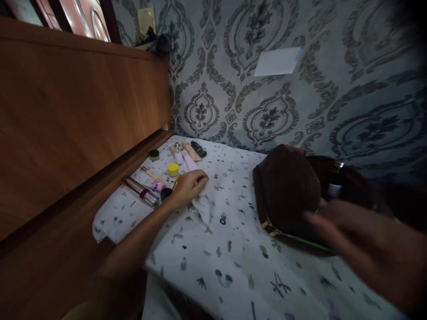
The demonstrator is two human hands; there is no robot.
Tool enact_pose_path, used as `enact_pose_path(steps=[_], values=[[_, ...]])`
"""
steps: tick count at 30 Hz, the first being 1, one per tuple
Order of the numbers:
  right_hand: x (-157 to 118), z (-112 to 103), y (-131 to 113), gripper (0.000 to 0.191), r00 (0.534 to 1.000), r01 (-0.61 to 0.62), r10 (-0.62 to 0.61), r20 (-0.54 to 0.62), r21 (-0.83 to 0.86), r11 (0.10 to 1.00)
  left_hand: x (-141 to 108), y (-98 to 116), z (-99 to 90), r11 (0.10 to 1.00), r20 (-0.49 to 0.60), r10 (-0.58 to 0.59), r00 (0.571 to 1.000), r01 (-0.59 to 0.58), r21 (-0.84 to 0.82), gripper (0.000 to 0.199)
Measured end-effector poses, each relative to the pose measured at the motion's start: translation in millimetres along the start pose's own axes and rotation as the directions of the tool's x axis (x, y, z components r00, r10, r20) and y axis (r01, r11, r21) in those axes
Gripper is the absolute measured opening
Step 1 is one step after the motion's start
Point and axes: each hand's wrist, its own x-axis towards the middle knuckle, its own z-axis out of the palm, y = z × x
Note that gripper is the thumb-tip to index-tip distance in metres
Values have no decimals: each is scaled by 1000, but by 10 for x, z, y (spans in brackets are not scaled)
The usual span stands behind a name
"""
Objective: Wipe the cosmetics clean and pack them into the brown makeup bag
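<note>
In the head view, the left hand (191, 186) is closed on a white cloth (203, 208) over the patterned sheet (233, 249). The right hand (363, 240) is blurred beside the brown case (287, 186), its grip I cannot tell. Damask wallpaper (230, 98) stands far, a wooden panel (80, 106) left.

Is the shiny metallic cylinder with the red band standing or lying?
Lying: the shiny metallic cylinder stretches lengthwise over the white patterned tablecloth, neither end raised.

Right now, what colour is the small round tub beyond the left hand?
The tub is yellow, best seen in the head view.
</note>
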Motion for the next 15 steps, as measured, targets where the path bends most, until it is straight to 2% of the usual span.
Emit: enact_pose_path(steps=[2,3,4,5,7,10,13,15], values=[[-18,208,-380,35,984,143,-162,72,223,964,65,-59,-161,984,-28,-50,998,54,172,22],[-29,327,-524,36,984,153,-173,37,320,935,96,-100,-263,955,-18,-91,996,92,282,22],[-45,451,-633,37,987,116,-152,60,394,912,124,-152,-377,904,-4,-153,988,142,404,24],[-67,574,-710,40,987,43,-109,122,448,893,148,-218,-502,822,18,-249,968,201,533,27],[-124,797,-786,46,964,-167,30,263,515,841,178,-393,-763,734,13,-364,931,278,620,33],[-223,1038,-796,54,873,-439,182,452,569,695,167,-727,-1116,623,23,-501,865,342,704,38],[-304,1172,-777,57,810,-573,270,521,604,554,92,-1029,-1330,567,86,-581,809,326,756,32],[-341,1224,-764,58,784,-619,330,526,614,490,30,-1159,-1377,561,131,-593,795,291,775,31]])
